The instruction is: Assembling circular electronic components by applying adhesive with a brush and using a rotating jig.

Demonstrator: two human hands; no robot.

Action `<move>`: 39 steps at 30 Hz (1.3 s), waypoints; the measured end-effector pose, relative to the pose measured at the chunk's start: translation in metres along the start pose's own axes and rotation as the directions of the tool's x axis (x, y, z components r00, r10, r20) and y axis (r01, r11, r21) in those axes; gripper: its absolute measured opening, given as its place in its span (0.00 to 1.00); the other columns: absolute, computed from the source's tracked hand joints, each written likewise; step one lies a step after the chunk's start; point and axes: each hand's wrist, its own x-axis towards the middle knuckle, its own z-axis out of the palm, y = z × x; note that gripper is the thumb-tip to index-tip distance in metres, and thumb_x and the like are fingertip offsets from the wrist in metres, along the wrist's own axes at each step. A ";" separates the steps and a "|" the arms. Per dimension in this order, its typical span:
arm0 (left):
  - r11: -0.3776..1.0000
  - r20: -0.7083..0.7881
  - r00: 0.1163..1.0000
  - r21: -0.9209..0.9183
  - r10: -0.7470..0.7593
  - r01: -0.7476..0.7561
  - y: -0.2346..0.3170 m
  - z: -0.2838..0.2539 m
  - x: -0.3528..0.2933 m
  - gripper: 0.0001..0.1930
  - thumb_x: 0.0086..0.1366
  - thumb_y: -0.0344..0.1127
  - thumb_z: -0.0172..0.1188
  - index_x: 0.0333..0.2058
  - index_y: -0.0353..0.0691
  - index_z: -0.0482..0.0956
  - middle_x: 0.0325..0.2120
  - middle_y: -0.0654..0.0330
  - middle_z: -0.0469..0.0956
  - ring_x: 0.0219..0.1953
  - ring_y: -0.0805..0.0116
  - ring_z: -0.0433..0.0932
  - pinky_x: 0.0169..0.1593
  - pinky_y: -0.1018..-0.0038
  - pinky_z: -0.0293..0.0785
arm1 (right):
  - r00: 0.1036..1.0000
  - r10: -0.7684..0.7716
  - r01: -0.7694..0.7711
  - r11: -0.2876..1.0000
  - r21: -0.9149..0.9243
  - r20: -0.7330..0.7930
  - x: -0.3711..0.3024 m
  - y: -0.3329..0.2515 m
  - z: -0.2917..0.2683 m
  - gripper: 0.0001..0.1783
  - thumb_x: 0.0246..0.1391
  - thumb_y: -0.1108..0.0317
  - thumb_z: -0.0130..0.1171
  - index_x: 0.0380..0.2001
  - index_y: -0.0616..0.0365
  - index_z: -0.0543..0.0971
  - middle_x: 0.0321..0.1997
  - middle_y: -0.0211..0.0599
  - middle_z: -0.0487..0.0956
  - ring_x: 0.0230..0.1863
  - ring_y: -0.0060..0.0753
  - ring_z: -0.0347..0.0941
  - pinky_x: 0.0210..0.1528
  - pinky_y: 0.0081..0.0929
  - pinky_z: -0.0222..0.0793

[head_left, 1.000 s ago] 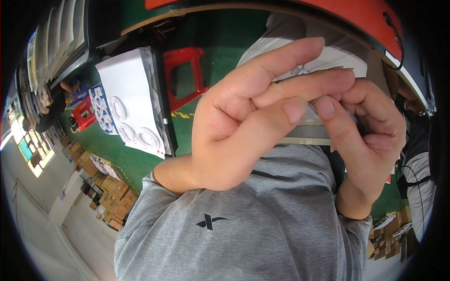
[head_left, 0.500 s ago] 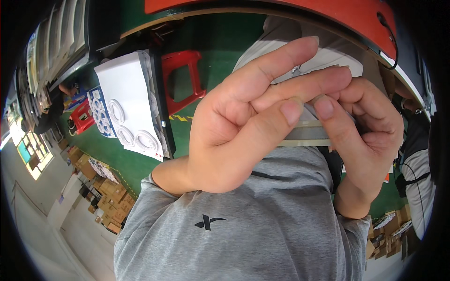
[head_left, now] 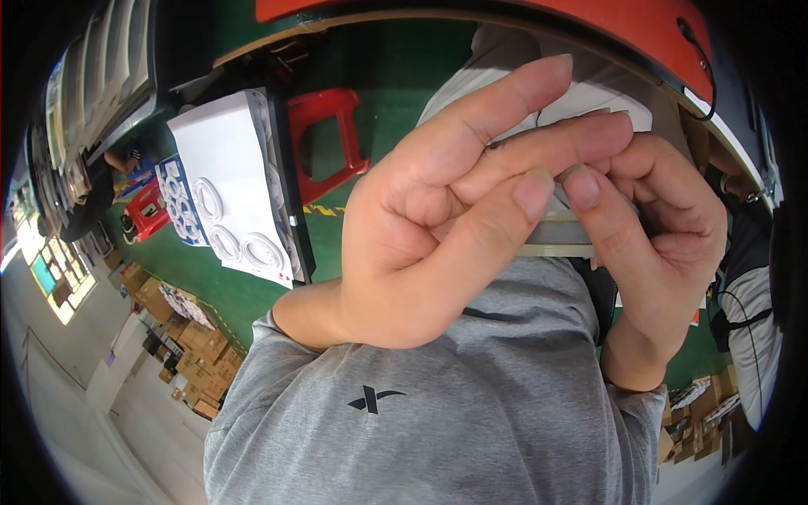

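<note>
In front of my chest both hands are raised, with their fingertips meeting. My left hand (head_left: 433, 223) has its thumb pressed toward the middle finger and its index finger stretched out above. My right hand (head_left: 661, 227) pinches thumb against bent fingers, right beside the left fingertips. Whatever lies between the fingertips is too small or too covered to make out. Behind the hands shows a grey strip with pale edges (head_left: 555, 233), partly hidden by them.
To the left, white coiled cables (head_left: 263, 251) lie on a white sheet (head_left: 223, 143). Beyond it stands a red plastic stool (head_left: 349, 135) on the green floor (head_left: 236, 290). An orange-red surface (head_left: 505, 13) curves along the top. Cardboard boxes (head_left: 202, 353) are stacked at lower left.
Both hands keep their pinch, their fingertips still together. My left thumb and index fingertip have shifted slightly upward; the right hand has barely moved.
</note>
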 end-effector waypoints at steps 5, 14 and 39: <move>0.990 0.020 0.996 0.112 0.082 -0.084 -0.004 0.000 0.001 0.28 0.76 0.19 0.43 0.72 0.23 0.50 0.62 0.39 0.74 0.66 0.58 0.73 0.69 0.69 0.67 | 1.000 -0.009 0.008 1.000 0.015 0.025 0.000 0.002 -0.001 0.05 0.62 0.75 0.65 0.39 0.65 0.80 0.25 0.21 0.77 0.22 0.05 0.63 0.22 0.09 0.52; 0.983 -0.007 0.992 0.130 0.130 -0.128 -0.006 0.004 0.001 0.28 0.75 0.18 0.43 0.71 0.22 0.50 0.62 0.38 0.74 0.66 0.57 0.73 0.69 0.69 0.67 | 0.999 -0.036 0.036 0.999 0.027 0.012 -0.004 0.003 0.001 0.06 0.62 0.75 0.65 0.40 0.65 0.80 0.25 0.20 0.75 0.22 0.05 0.63 0.22 0.09 0.53; 0.982 -0.070 0.980 -0.006 -0.189 0.189 0.020 -0.002 0.008 0.26 0.77 0.23 0.43 0.71 0.26 0.55 0.62 0.37 0.73 0.66 0.54 0.73 0.69 0.67 0.67 | 0.995 0.092 -0.089 0.994 0.059 -0.041 -0.004 -0.004 0.001 0.06 0.62 0.71 0.63 0.36 0.64 0.81 0.25 0.20 0.77 0.22 0.04 0.62 0.22 0.10 0.50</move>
